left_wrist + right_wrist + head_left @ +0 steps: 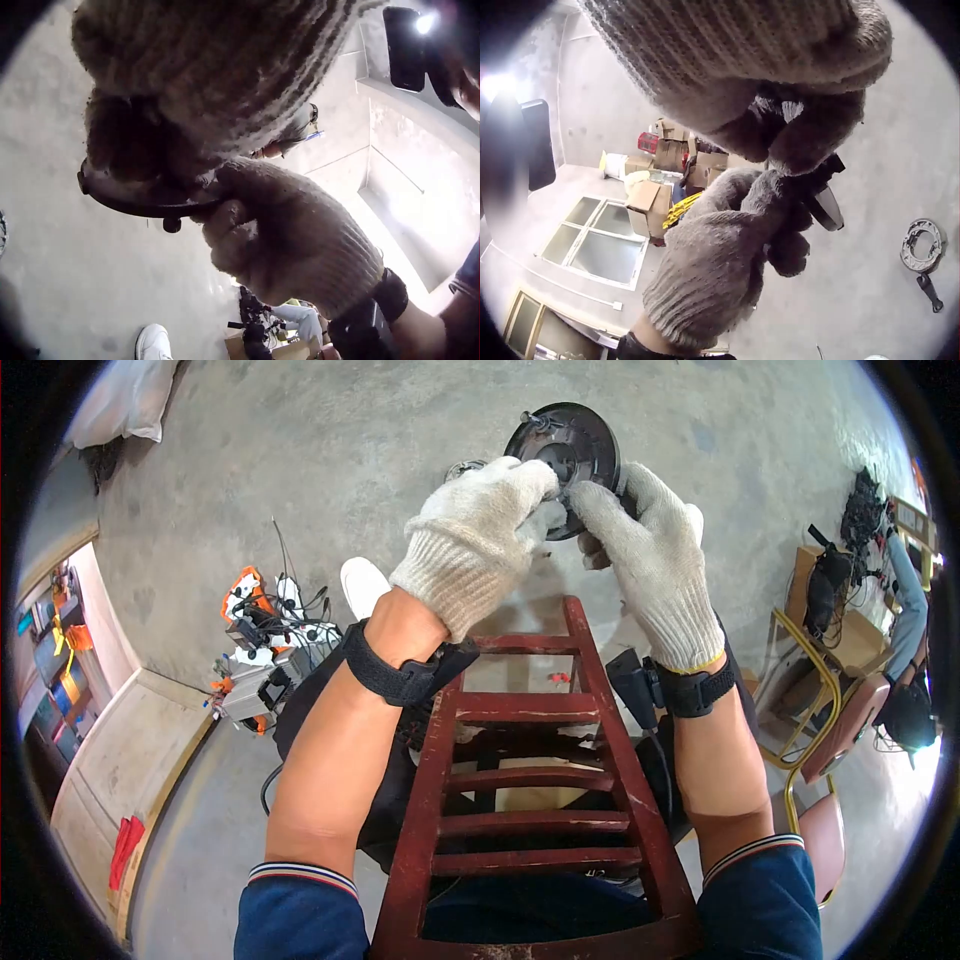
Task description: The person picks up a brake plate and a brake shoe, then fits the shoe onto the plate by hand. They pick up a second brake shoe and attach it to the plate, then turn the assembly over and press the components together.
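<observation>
A round black brake plate [592,435] with a small metal arm at its upper rim is held out over the concrete floor in the head view. My left hand [478,525], in a white knit glove, grips it at the lower left with curled fingers. The gloved right hand [650,545] pinches its lower right side, fingertips close to those of the left. Seen edge-on in the left wrist view, the plate [142,207] has a small knob [172,224] below it. Gloved fingers hide much of the plate in the right wrist view.
A dark red wooden frame with slats [530,705] stands between my forearms. On the floor lie a ring of brake shoes [922,246] and a dark lever [930,292]. Orange-and-white parts with cables [275,620] are at left; chairs [845,730] and boxes at right.
</observation>
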`<state>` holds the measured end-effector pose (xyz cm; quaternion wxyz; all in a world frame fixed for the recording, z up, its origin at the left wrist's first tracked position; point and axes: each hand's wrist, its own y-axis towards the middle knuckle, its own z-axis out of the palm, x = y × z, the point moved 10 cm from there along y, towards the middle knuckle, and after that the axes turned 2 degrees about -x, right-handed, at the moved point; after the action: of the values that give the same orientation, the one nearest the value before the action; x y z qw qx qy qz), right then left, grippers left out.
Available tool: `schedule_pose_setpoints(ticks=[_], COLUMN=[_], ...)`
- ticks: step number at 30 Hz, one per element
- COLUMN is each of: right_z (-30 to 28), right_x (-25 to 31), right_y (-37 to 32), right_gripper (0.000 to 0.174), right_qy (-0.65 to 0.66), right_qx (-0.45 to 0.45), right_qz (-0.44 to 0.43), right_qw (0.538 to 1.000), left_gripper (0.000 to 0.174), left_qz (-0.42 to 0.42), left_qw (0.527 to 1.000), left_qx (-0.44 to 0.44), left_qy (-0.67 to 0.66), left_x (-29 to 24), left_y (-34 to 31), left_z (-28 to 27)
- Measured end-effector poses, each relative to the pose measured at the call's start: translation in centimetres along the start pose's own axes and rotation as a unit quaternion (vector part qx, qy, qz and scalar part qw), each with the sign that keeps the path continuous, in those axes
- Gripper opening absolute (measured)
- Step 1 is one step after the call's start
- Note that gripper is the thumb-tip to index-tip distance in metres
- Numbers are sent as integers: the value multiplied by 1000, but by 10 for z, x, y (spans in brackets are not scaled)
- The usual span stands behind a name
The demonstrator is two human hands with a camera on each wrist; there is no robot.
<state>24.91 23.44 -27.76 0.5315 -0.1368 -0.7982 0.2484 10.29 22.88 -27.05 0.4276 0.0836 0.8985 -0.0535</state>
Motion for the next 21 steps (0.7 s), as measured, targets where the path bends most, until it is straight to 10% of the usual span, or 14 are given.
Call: schedule_pose_setpoints(ticks=[6, 12, 18, 21], right_z=[-2, 0, 6, 13], right_x=[0, 7, 46, 59], right_y=[3, -3, -24, -35], right_gripper=[30, 25, 22, 33], right_qy=[0, -39, -186, -219], right_qx=[-14, -49, -124, -116], right_qz=[-7, -74, -291, -361], right_qw=[1000, 995, 930, 899], left_gripper=[25, 29, 25, 36], left_qz=[-227, -284, -7, -62], left_qw=[962, 950, 996, 990], left_qx=[83, 114, 83, 125], left_qy=[-124, -58, -31, -29], left_x=[25, 30, 10, 13], left_y=[-5, -9, -8, -18], left_z=[8, 8, 8, -1])
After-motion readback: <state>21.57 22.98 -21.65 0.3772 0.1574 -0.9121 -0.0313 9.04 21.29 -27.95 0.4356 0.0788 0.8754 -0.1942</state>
